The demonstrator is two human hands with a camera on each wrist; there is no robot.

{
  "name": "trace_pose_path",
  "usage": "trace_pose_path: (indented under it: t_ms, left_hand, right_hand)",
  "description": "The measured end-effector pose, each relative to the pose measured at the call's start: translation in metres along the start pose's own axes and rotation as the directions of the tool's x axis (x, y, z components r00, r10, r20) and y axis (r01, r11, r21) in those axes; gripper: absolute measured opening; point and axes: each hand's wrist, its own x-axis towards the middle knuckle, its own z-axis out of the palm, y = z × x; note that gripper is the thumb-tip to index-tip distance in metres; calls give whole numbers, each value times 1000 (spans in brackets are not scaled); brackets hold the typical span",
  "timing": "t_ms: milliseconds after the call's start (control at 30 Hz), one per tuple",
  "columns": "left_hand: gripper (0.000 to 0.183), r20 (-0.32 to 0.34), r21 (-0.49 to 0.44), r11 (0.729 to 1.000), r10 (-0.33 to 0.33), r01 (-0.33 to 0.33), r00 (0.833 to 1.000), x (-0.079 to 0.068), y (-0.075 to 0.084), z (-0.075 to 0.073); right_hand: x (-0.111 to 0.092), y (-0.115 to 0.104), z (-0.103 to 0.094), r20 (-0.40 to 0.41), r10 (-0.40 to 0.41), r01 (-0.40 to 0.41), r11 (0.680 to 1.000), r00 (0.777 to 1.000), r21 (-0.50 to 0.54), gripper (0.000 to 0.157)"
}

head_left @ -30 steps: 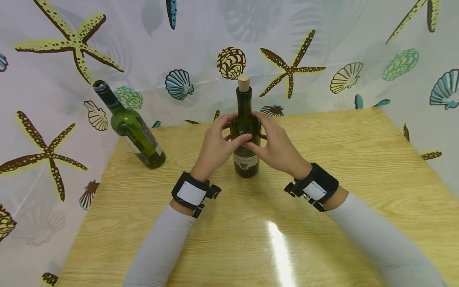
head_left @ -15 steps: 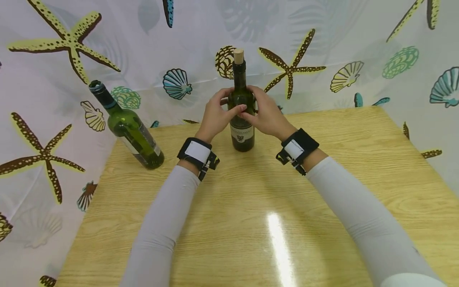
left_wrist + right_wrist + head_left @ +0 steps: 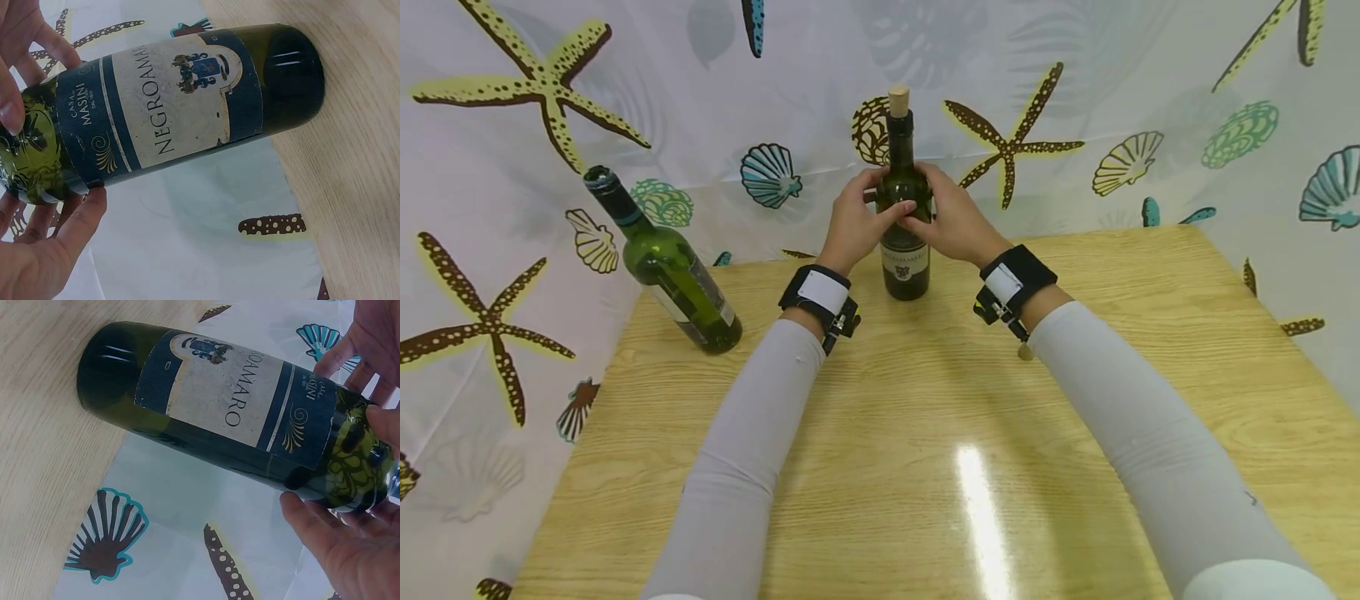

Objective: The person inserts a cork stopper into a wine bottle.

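Observation:
A dark green wine bottle (image 3: 906, 271) stands upright near the table's back edge, a pale cork (image 3: 898, 102) sticking up from its mouth. My left hand (image 3: 859, 218) grips its shoulder from the left. From the other side my right hand (image 3: 958, 218) grips it too, and both thumbs meet across the front. In the left wrist view the bottle's label (image 3: 181, 100) reads "Negroamaro", with the fingers curled round the upper body. The right wrist view shows the same label (image 3: 219, 387) and the right-hand fingers around the shoulder.
A second green wine bottle (image 3: 677, 267), without a cork in its mouth, stands at the table's left back. The light wooden table (image 3: 880, 467) ends close behind the gripped bottle, where a white curtain (image 3: 820, 67) printed with starfish and shells hangs.
Both hands have moved the corked bottle away from me, toward the table's back edge, keeping their grip. The second bottle has stayed in place.

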Motion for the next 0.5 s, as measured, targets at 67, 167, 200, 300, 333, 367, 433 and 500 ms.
trace_pose_path:
  t_ms: [67,167,200,300,333,367,433,500]
  left_hand:
    - [65,-5,12,1000,-7,8,1000,0,2,0]
    - [64,-21,34,999,-28,28,999,-1,4,0]
    - [64,-28,40,999,-30,31,999,-1,4,1]
    - [63,-54,67,997,-22,26,998,-1,6,4]
    - [63,-59,89,996,-17,22,998,-1,6,5]
    - [63,-60,118,993,-10,17,998,-2,7,6]
    - [67,-60,183,983,-1,12,998,-5,10,5]
    - [71,-72,238,971,19,-1,997,-10,12,0]
  right_hand:
    - [0,-1,-2,10,-1,0,1000,1000,5,71]
    - [1,-1,-3,32,5,-5,1000,999,6,71]
    - [1,-1,-3,39,9,-10,1000,999,5,71]
    - [2,1,-5,60,29,-29,1000,998,5,72]
    - [2,2,-5,69,33,-33,999,997,7,72]
    - [1,2,-6,80,36,-36,999,996,5,74]
    - [-2,2,-9,110,42,-40,999,993,-19,79]
    - [-8,0,-15,142,47,-38,997,989,-64,85]
